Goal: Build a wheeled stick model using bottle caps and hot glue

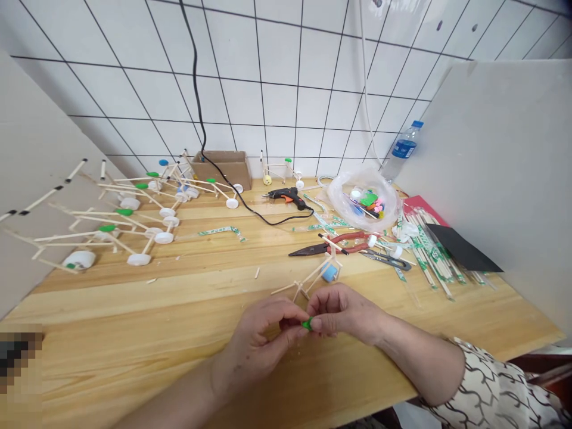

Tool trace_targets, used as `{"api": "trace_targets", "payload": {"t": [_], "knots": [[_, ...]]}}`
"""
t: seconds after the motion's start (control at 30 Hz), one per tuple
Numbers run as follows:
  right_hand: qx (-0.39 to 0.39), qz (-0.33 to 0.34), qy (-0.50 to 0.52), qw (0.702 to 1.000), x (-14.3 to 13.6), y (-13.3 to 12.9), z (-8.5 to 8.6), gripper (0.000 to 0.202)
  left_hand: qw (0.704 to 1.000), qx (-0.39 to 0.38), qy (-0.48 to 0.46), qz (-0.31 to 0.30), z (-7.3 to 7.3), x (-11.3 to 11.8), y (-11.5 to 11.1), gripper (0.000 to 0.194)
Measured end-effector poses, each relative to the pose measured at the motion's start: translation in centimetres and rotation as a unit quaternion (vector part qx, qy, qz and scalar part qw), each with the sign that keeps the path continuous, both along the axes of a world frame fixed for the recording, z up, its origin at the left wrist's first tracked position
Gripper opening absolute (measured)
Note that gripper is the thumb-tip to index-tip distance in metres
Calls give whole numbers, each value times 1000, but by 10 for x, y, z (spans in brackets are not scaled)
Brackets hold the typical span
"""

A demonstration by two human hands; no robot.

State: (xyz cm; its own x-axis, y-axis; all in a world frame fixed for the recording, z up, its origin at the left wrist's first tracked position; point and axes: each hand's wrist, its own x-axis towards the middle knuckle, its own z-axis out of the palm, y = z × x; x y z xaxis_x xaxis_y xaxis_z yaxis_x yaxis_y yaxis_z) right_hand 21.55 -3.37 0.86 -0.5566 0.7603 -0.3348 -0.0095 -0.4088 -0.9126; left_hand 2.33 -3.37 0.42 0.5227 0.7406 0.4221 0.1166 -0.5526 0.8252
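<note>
A small green lump of what looks like modelling clay (307, 323) is pinched between my two hands, low over the middle of the wooden table. My left hand (270, 330) grips it from the left with thumb and forefinger. From the right, the fingertips of my right hand (346, 313) press on it, hiding part of it. Just beyond my hands stands a partly visible little bicycle model made of thin wooden sticks (308, 280), with a blue wheel (329, 272) and black-tipped handlebar (335, 243).
Several stick bicycles with white wheels (139, 259) fill the left side. Behind lie a glue gun (286, 196) and a cardboard box (227, 168). Red-handled pliers (313, 249), a utility knife (386, 260), a plastic bag of coloured clay (366, 199), and wrapped chopsticks (431, 247) lie to the right.
</note>
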Motion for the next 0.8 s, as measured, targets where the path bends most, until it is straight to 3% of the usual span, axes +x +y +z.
{"api": "trace_targets", "payload": {"t": [0.37,0.63,0.8], "knots": [[35,24,-28,999,4,3,3,25,1000,16,-3,-8,-2,-1,-2,11],[113,134,-121,977,18,6,34,12,998,62,7,28,2,-5,-1,9],[179,124,-70,974,43,8,53,15,995,74,-6,61,2,-8,0,8]]}}
